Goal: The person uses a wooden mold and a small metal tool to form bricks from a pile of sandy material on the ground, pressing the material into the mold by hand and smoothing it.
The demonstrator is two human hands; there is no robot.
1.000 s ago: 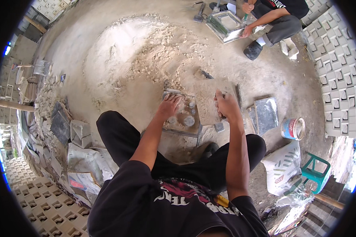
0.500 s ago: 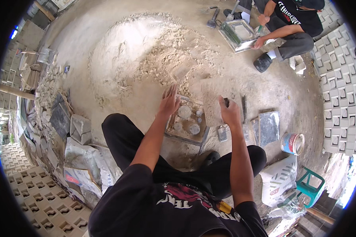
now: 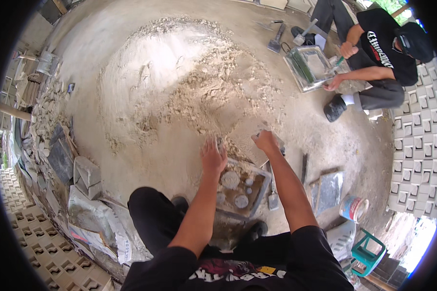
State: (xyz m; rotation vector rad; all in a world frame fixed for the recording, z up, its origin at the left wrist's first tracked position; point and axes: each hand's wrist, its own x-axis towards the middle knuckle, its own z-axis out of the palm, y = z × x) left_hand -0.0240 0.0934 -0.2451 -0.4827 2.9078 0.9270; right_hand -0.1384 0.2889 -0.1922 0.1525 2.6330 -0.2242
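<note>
1. Nearest in my head view, a dark-rimmed tray (image 3: 261, 195) lies on the ground, just short of the hands. Its round discs (image 3: 230, 180) are set out; the bed between them sits below the rim, so I judge it unfilled. A small flat-bladed tool (image 3: 274, 201) lies just beside it.
2. My left hand (image 3: 213, 157) is stretched out beyond the tray's far left corner, grasping nothing that I can see. I cannot tell whether its fingertips touch anything.
3. My right hand (image 3: 265, 139) is clenched, seemingly round the handle of a dusty flat board (image 3: 247, 140). The fingers hide the handle, and the board's edges blend into the powder.
4. Beyond, the powder pile (image 3: 172, 58) is large and loose, so I judge plenty is left.
5. Farthest right, a co-worker (image 3: 388, 53) works a framed tray (image 3: 296, 72); its contents are hard to make out.
</note>
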